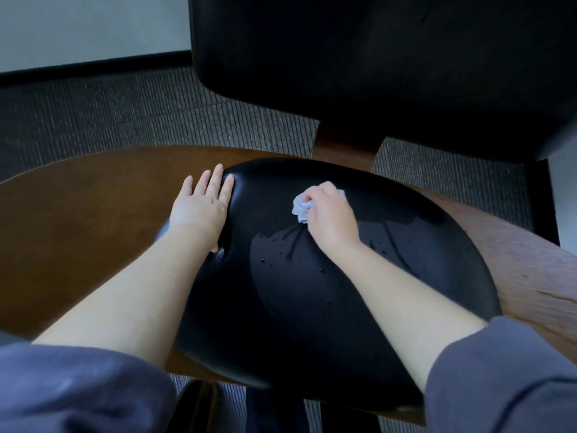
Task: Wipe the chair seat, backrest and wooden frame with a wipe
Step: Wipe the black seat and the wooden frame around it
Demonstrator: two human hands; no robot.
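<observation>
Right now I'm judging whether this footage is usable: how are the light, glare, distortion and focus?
Head view: dim, cool light, the black backrest nearly featureless; head view: a soft sheen on the seat shows droplets and streaks by the wipe; head view: wide-angle bending curves the wooden frame; head view: the sleeves at the bottom look soft, the left hand and right hand fairly sharp.

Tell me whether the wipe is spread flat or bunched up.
Bunched up: the wipe is a crumpled wad gripped by the right hand, against the black seat.
</observation>
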